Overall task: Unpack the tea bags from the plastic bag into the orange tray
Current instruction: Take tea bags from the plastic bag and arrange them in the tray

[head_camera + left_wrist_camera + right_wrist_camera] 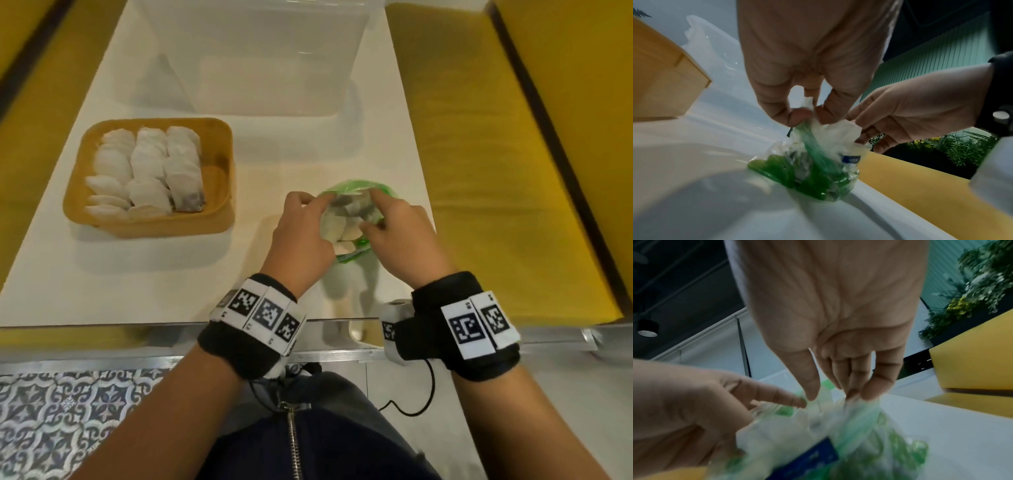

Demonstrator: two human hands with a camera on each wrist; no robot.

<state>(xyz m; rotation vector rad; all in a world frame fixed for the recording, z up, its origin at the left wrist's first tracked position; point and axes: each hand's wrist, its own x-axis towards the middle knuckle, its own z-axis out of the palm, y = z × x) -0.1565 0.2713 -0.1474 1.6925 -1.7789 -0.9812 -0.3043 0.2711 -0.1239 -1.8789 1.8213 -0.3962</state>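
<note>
On the white table stands a clear plastic bag with green print (356, 192), held upright between my two hands. Several tea bags (342, 222) show through its open mouth. My left hand (322, 204) pinches the left lip of the bag (812, 170) between thumb and fingers (797, 116). Opposite it, my right hand (375, 209) pinches the other lip, its fingers (869, 391) curled on the plastic (838, 434). The orange tray (221, 164) sits to the left, apart from both hands, with several white tea bags (147, 171) laid in rows.
A large clear plastic container (257, 85) stands at the back of the table. Yellow bench seats (496, 171) run along both sides. The table's metal front edge (137, 329) is close to my body. Bare tabletop (154, 274) lies between tray and edge.
</note>
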